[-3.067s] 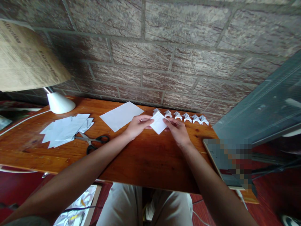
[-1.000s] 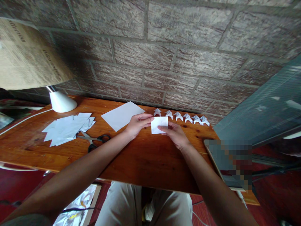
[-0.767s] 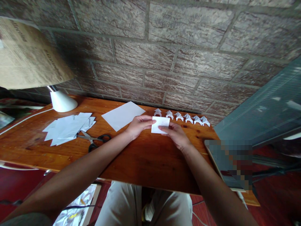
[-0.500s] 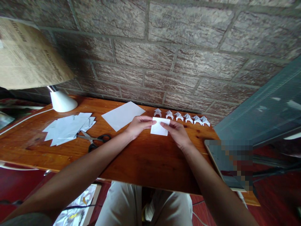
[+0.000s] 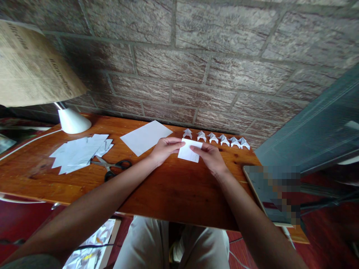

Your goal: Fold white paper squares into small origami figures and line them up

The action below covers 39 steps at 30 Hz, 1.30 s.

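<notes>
Between my two hands is a small, roughly square piece of white paper (image 5: 188, 153), held above the table. My left hand (image 5: 166, 150) pinches its upper left corner, thumb on top. On the right side, my right hand (image 5: 211, 157) grips the paper with the thumb lying across its face. Behind it, several folded white paper figures (image 5: 212, 138) stand in a row along the wall side of the table. A larger white sheet (image 5: 147, 137) lies flat to the left of my left hand.
Scissors (image 5: 110, 165) with black handles lie beside a pile of cut papers (image 5: 80, 152) on the wooden table (image 5: 171, 198). A lamp (image 5: 74, 120) stands at the back left. A tablet-like device (image 5: 269, 194) rests at the right edge. A stone-block wall (image 5: 185, 67) rises behind.
The piece of paper has tilted slightly in my fingers, its lower edge shifting a little to the left. Both hands keep their hold on it.
</notes>
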Tool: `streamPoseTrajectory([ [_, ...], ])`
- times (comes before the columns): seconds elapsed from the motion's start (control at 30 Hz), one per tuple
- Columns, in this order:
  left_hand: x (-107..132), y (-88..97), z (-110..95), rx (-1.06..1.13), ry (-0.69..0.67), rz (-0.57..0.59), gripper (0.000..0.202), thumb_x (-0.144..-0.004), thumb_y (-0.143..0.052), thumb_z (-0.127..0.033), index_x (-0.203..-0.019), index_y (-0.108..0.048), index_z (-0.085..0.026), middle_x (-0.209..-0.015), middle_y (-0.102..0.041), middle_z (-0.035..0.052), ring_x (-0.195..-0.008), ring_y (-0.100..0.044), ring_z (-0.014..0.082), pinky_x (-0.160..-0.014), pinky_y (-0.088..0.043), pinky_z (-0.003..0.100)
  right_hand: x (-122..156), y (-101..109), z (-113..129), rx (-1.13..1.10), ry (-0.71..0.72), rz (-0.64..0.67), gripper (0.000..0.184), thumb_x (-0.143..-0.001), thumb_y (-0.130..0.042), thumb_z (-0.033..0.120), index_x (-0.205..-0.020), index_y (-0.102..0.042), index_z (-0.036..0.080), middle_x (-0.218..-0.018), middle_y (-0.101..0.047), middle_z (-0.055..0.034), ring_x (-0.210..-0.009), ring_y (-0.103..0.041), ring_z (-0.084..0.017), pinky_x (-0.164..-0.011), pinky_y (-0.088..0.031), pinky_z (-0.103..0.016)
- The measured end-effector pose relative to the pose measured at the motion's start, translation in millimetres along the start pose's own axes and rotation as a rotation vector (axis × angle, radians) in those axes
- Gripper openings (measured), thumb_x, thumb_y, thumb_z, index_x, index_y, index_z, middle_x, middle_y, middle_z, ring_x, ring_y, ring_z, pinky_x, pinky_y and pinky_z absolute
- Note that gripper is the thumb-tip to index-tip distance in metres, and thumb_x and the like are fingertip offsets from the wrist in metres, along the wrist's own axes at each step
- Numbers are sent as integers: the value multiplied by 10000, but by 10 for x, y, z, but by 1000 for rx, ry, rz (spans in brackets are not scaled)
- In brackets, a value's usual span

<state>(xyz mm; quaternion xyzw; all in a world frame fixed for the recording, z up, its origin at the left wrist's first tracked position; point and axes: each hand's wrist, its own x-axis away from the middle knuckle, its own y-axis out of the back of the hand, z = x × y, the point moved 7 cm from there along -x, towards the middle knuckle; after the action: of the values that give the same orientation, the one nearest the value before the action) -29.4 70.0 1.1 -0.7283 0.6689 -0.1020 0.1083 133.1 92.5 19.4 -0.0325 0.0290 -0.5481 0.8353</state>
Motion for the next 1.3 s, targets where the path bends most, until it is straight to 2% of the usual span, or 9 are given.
streamPoseTrajectory([
  [0.1,24,-37,-97,-177,-107,36,339,-616,-824,-391,-858,-756,-164,-886,-748,67,-821,-675,201,-824,-517,355,-9,18,25,37,22,10,302,-609,-827,364,-846,-745,195,-830,-742,-8,-743,-656,-160,-793,-503,-319],
  [0.2,66,-160,-147,-346,-184,158,268,-657,-792,-374,-824,-757,-167,-883,-749,65,-836,-670,201,-836,-499,330,-7,22,54,94,51,28,283,-635,-807,362,-870,-750,214,-871,-743,-7,-797,-655,-157,-814,-497,-311],
  [0.3,92,-236,-134,-362,-196,229,263,-677,-776,-367,-844,-744,-167,-881,-743,67,-828,-667,194,-810,-495,313,-6,13,36,141,42,53,280,-652,-786,393,-867,-759,216,-864,-745,-15,-792,-654,-169,-803,-504,-325],
  [0.47,58,-167,-89,-268,-127,160,376,-646,-805,-345,-970,-710,-179,-869,-740,56,-825,-670,188,-809,-485,319,-26,62,22,150,62,-8,287,-658,-781,397,-881,-764,218,-885,-745,-24,-773,-648,-171,-766,-502,-321],
  [0.6,39,-118,-83,-235,-89,116,381,-621,-823,-338,-952,-718,-179,-930,-740,64,-886,-666,200,-866,-468,340,-29,95,49,153,99,-56,312,-690,-759,406,-942,-758,222,-924,-742,-31,-786,-646,-176,-754,-499,-322],
  [0.73,31,-90,-133,-241,-148,60,374,-622,-821,-362,-930,-721,-175,-898,-744,59,-850,-667,199,-837,-467,326,-22,69,56,167,109,-31,318,-712,-741,416,-966,-750,226,-949,-735,-30,-824,-643,-176,-798,-497,-328],
  [0.87,22,-42,-162,-261,-208,-5,398,-643,-807,-379,-978,-713,-185,-880,-743,43,-785,-659,181,-734,-468,284,-12,28,69,204,128,17,278,-707,-745,398,-923,-747,222,-893,-722,-16,-823,-631,-164,-844,-484,-326],
  [0.97,12,-30,-136,-226,-202,0,412,-649,-802,-387,-999,-710,-189,-893,-737,41,-770,-655,177,-700,-470,278,-6,20,70,207,122,22,261,-700,-749,393,-896,-742,221,-879,-716,-15,-823,-624,-164,-840,-482,-323],
  [1.3,36,-63,-180,-227,-221,3,346,-643,-807,-399,-908,-744,-187,-936,-740,53,-834,-653,183,-758,-467,281,-16,18,67,222,108,15,255,-697,-743,430,-819,-736,206,-822,-705,-15,-755,-605,-155,-772,-475,-301],
])
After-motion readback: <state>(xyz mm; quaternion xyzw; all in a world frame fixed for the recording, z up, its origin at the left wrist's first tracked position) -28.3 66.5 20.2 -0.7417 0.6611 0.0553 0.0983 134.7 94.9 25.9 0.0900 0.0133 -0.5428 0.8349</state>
